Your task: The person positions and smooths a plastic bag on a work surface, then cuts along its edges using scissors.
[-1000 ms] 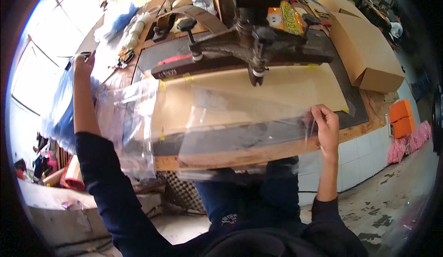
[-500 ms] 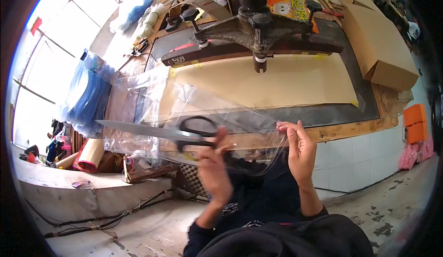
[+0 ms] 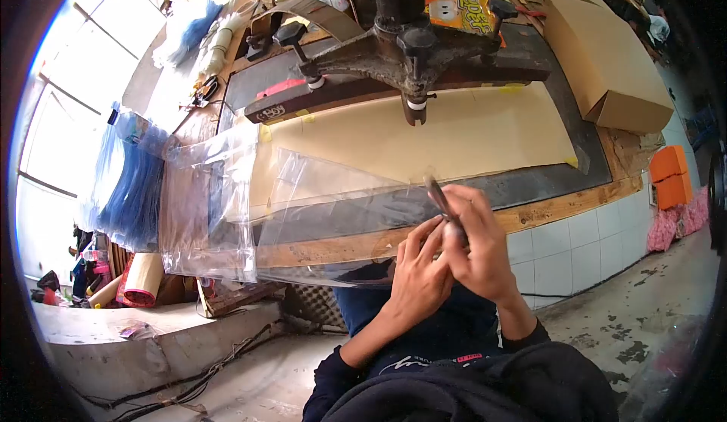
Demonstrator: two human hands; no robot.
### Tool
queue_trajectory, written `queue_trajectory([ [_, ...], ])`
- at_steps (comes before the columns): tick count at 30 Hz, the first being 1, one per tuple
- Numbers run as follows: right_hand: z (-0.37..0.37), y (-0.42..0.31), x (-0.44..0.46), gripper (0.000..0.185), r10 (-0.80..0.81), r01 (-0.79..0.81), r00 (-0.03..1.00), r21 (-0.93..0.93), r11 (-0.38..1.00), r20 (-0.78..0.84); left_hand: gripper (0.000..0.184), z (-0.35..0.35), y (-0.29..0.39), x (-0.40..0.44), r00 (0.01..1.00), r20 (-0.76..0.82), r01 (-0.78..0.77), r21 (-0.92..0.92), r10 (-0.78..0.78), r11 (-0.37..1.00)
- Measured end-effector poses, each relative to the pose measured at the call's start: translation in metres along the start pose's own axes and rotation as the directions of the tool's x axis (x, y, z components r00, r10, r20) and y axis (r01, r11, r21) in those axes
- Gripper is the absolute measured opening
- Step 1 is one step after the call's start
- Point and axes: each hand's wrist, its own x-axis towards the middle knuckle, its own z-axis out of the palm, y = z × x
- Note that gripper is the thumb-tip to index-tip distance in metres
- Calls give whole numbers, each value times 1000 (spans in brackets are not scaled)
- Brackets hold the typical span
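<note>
My right hand is closed around scissors, seen nearly end-on and blurred, with the dark handle partly hidden by the fingers. Right beside it, my left hand has its fingers closed at the edge of a clear plastic sheet; the fingertips partly hide the grip. Leftward from the hands, the sheet stretches over the table's front edge to a pile of folded clear plastic. Both hands meet in front of my body, close to the wooden table edge.
A heavy dark metal press head overhangs a tan sheet taped to a dark board. Bluish plastic strips hang at the left. A cardboard box stands right, with an orange snack bag behind the press.
The scissors have passed from my left hand to my right, their blades no longer pointing left. My left hand has moved right to the sheet's edge, beside my right hand.
</note>
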Motion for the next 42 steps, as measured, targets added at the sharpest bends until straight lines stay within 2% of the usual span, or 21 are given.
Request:
queue_trajectory([
  [2,-11,-7,4,44,27,-26,999,43,999,-21,45,-4,-4,6,996,-6,-86,73,87,994],
  [4,-29,-13,2,44,158,-167,985,-165,972,-67,53,-4,-6,8,998,45,-53,111,48,992],
  [6,-44,-12,-4,43,181,-234,971,-448,863,-158,57,-10,-3,17,999,37,-8,90,5,996],
  [9,-61,2,-15,41,286,-346,938,-592,728,-197,68,-21,2,33,998,30,47,94,-50,994],
  [10,-65,7,-20,41,303,-363,929,-684,632,-212,68,-23,2,35,998,35,50,88,-54,995],
  [12,-72,14,-26,37,326,-374,921,-714,592,-212,67,-25,3,37,991,81,100,65,-105,993],
  [14,-76,16,-30,34,430,-391,891,-726,565,-145,57,-17,-12,30,998,21,55,32,-56,998],
  [15,-77,15,-30,34,433,-396,889,-726,563,-149,50,-16,-20,24,998,8,-59,56,59,997],
  [16,-79,11,-30,33,499,-431,862,-654,621,-95,42,-18,-24,21,985,-1,-172,80,173,982],
  [18,-81,11,-32,33,563,-479,826,-571,666,-36,32,-28,-31,17,975,7,-221,35,221,975],
  [20,-83,15,-36,39,525,-507,851,-211,836,35,29,-36,-42,14,852,215,-496,40,478,867],
  [21,-80,11,-36,39,529,-511,848,-207,834,36,24,-39,-38,14,831,156,-546,40,535,837],
  [23,-67,-1,-33,41,534,-532,844,191,825,45,23,-43,-34,15,801,150,-584,-23,580,812],
  [24,-64,-2,-34,41,540,-537,841,191,822,41,21,-44,-32,16,769,136,-620,-85,625,780],
  [27,-53,-9,-36,34,588,-552,803,491,674,94,19,-51,-24,23,742,144,-640,-140,655,755],
  [28,-54,-11,-36,34,591,-553,801,491,673,93,18,-54,-21,26,737,157,-635,-170,657,753],
  [30,-55,-14,-38,33,710,-571,700,652,498,71,18,-61,-11,32,740,159,-621,-209,653,755],
  [35,-59,-12,-49,30,721,-486,690,698,527,-64,16,-58,5,42,760,173,-557,-324,627,765],
  [37,-62,-13,-53,31,735,-469,671,712,522,-97,27,-50,8,44,751,139,-579,-333,646,745],
  [40,-66,-13,-60,31,752,-428,643,746,510,-145,22,-47,21,51,702,143,-637,-313,698,704],
  [42,-64,-9,-66,33,735,-306,643,808,504,-215,20,-45,33,58,674,150,-666,-299,723,683],
])
